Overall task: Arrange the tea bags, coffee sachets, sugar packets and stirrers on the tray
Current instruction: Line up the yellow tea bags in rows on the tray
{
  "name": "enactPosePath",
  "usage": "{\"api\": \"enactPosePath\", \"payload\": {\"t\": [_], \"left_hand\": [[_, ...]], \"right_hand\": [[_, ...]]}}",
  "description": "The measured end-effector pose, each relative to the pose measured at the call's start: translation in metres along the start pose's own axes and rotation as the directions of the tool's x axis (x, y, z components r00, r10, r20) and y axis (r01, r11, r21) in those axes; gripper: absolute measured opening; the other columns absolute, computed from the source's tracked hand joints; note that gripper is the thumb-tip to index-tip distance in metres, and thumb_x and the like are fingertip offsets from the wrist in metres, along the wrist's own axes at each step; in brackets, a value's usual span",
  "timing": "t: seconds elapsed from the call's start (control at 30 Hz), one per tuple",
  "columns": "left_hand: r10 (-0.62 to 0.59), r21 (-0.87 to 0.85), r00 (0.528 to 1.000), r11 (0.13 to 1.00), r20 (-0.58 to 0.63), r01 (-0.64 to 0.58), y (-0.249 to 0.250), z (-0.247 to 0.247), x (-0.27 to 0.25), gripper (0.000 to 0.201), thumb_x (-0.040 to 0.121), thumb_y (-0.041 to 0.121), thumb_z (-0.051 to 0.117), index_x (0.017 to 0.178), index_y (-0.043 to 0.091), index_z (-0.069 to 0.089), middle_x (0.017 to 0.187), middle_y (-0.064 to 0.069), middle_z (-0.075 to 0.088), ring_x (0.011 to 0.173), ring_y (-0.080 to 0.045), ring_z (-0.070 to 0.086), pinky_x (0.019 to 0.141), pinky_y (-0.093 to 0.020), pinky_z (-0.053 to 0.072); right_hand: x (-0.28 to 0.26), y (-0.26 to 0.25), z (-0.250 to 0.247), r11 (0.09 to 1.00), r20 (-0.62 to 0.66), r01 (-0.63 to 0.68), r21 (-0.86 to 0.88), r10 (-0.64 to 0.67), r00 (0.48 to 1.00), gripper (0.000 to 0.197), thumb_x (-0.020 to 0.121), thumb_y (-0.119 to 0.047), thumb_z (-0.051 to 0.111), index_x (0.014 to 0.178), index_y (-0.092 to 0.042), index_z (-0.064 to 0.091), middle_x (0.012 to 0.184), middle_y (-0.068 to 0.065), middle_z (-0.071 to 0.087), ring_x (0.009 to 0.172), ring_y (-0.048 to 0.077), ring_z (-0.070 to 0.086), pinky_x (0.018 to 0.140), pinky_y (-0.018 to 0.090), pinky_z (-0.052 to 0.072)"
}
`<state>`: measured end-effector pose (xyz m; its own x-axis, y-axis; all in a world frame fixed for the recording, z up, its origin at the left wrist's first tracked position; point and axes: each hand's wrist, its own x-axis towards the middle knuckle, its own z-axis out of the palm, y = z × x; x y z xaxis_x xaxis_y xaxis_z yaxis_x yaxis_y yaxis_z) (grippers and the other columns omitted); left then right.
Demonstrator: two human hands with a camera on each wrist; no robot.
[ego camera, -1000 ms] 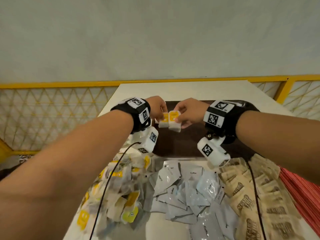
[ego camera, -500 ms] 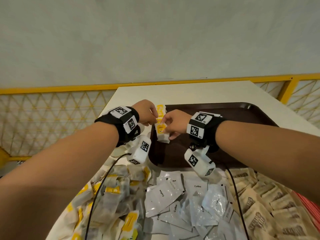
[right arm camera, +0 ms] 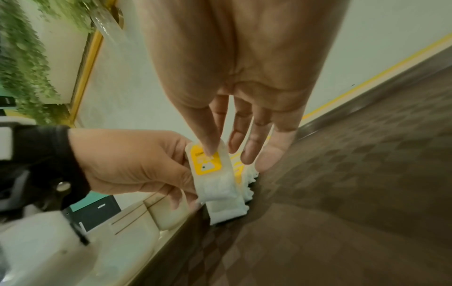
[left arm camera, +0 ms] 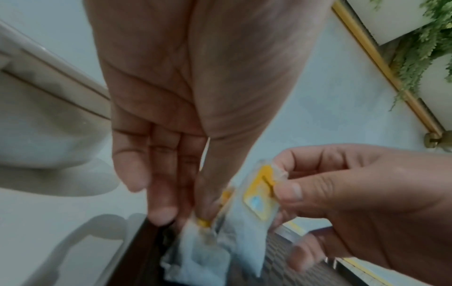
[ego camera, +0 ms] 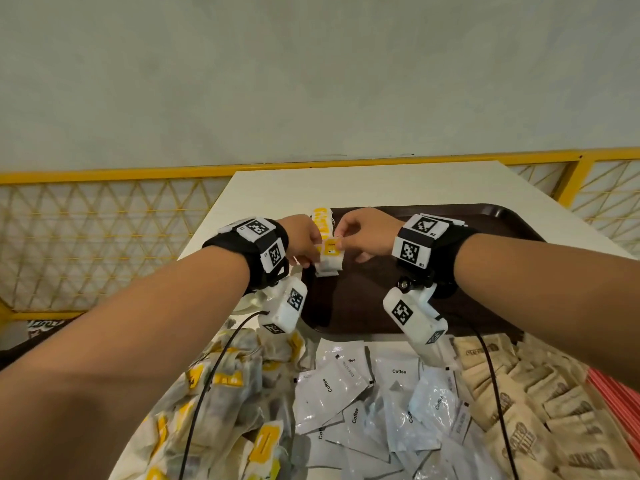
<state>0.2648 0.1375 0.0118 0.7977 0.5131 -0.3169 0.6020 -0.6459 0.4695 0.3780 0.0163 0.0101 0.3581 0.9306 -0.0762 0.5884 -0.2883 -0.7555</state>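
Note:
Both hands meet at the left edge of the dark brown tray (ego camera: 363, 306). My left hand (ego camera: 308, 261) pinches a white tea bag (left arm camera: 195, 251) between thumb and fingers, low against the tray. My right hand (ego camera: 341, 240) pinches the top of a second tea bag with a yellow label (right arm camera: 208, 162), thumb on the label. The two bags touch each other and stand on the tray (right arm camera: 342, 193). Behind them a short row of tea bags (ego camera: 322, 220) stands along the same edge.
On the white table (ego camera: 381, 185) in front of the tray lie heaps of tea bags (ego camera: 225, 393), white coffee sachets (ego camera: 381, 393), brown sugar packets (ego camera: 519, 393) and red stirrers (ego camera: 623, 400). A yellow railing (ego camera: 104, 174) runs behind the table.
Both hands have carried the two tea bags leftward and down, from above the tray's middle to its left edge, against the row standing there.

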Motion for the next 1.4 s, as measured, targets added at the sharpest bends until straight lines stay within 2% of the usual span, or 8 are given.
{"api": "enactPosePath", "payload": {"t": [0.3, 0.47, 0.57, 0.67, 0.87, 0.97, 1.2, 1.4], "left_hand": [[-0.029, 0.046, 0.997, 0.998, -0.069, 0.032, 0.004, -0.007, 0.004, 0.012, 0.086, 0.008, 0.066, 0.098, 0.010, 0.067, 0.069, 0.005, 0.061, 0.052, 0.000, 0.057, 0.038, -0.006, 0.039], [-0.085, 0.026, 0.991, 0.996, -0.100, 0.088, 0.003, -0.005, 0.006, 0.015, 0.082, 0.006, 0.070, 0.097, 0.007, 0.068, 0.065, 0.002, 0.060, 0.044, 0.000, 0.057, 0.038, -0.009, 0.041], [-0.098, 0.011, 0.990, 0.995, -0.098, 0.100, 0.002, -0.006, 0.005, 0.020, 0.083, 0.006, 0.069, 0.103, 0.001, 0.069, 0.074, -0.005, 0.067, 0.040, 0.003, 0.056, 0.039, -0.008, 0.043], [-0.106, -0.013, 0.989, 0.994, -0.102, 0.105, 0.003, -0.011, 0.003, 0.023, 0.083, 0.006, 0.069, 0.106, 0.000, 0.069, 0.097, -0.013, 0.071, 0.055, -0.003, 0.059, 0.041, -0.007, 0.044], [-0.128, -0.073, 0.990, 0.990, -0.056, 0.124, 0.004, -0.017, 0.000, 0.026, 0.084, 0.004, 0.069, 0.108, -0.004, 0.067, 0.102, -0.016, 0.071, 0.059, -0.007, 0.061, 0.065, -0.018, 0.050], [-0.143, -0.036, 0.987, 0.989, -0.071, 0.141, 0.007, -0.017, -0.001, 0.023, 0.086, 0.006, 0.066, 0.106, -0.004, 0.069, 0.104, -0.016, 0.071, 0.065, -0.011, 0.062, 0.063, -0.021, 0.049], [-0.190, -0.107, 0.978, 0.978, -0.090, 0.180, 0.009, -0.015, 0.001, 0.022, 0.089, 0.000, 0.059, 0.109, -0.009, 0.063, 0.106, -0.019, 0.069, 0.100, -0.029, 0.067, 0.096, -0.041, 0.051], [-0.185, -0.097, 0.980, 0.979, -0.078, 0.178, 0.007, -0.017, -0.006, 0.024, 0.087, 0.005, 0.065, 0.108, -0.007, 0.066, 0.108, -0.019, 0.070, 0.105, -0.028, 0.066, 0.097, -0.041, 0.050]], "right_hand": [[-0.009, 0.002, 0.001, 0.998, 0.190, -0.046, 0.046, 0.036, 0.981, 0.007, 0.090, -0.003, 0.061, 0.088, -0.009, 0.057, 0.074, 0.009, 0.062, 0.062, 0.014, 0.063, 0.062, 0.027, 0.057], [-0.002, -0.001, 0.020, 0.993, 0.104, -0.067, 0.094, 0.057, 0.993, 0.012, 0.089, 0.003, 0.058, 0.085, -0.008, 0.054, 0.071, 0.011, 0.061, 0.058, 0.017, 0.063, 0.055, 0.027, 0.056], [0.000, -0.002, 0.020, 0.984, 0.011, -0.077, 0.161, 0.076, 0.997, 0.015, 0.087, 0.004, 0.060, 0.082, -0.008, 0.053, 0.071, 0.011, 0.061, 0.058, 0.018, 0.062, 0.056, 0.028, 0.056], [-0.001, -0.003, 0.008, 0.981, 0.037, -0.139, 0.133, 0.135, 0.990, 0.016, 0.084, 0.006, 0.063, 0.077, -0.007, 0.056, 0.074, 0.012, 0.064, 0.064, 0.018, 0.065, 0.071, 0.034, 0.059], [-0.013, 0.001, 0.005, 0.978, 0.332, -0.194, 0.073, 0.159, 0.930, 0.013, 0.082, 0.010, 0.063, 0.090, 0.000, 0.067, 0.081, 0.014, 0.068, 0.076, 0.018, 0.069, 0.076, 0.028, 0.059], [-0.011, -0.003, 0.012, 0.980, 0.343, -0.190, 0.049, 0.162, 0.925, 0.021, 0.083, 0.008, 0.063, 0.099, -0.003, 0.069, 0.088, 0.015, 0.068, 0.084, 0.019, 0.068, 0.084, 0.029, 0.057], [-0.007, -0.013, 0.021, 0.982, 0.309, -0.189, 0.010, 0.177, 0.934, 0.033, 0.083, 0.005, 0.066, 0.115, 0.003, 0.064, 0.100, 0.017, 0.065, 0.093, 0.026, 0.066, 0.091, 0.035, 0.054], [-0.003, -0.013, 0.004, 0.943, 0.326, -0.308, 0.125, 0.254, 0.911, 0.025, 0.089, 0.008, 0.055, 0.113, 0.009, 0.060, 0.086, 0.014, 0.066, 0.079, 0.017, 0.066, 0.080, 0.027, 0.055]]}}
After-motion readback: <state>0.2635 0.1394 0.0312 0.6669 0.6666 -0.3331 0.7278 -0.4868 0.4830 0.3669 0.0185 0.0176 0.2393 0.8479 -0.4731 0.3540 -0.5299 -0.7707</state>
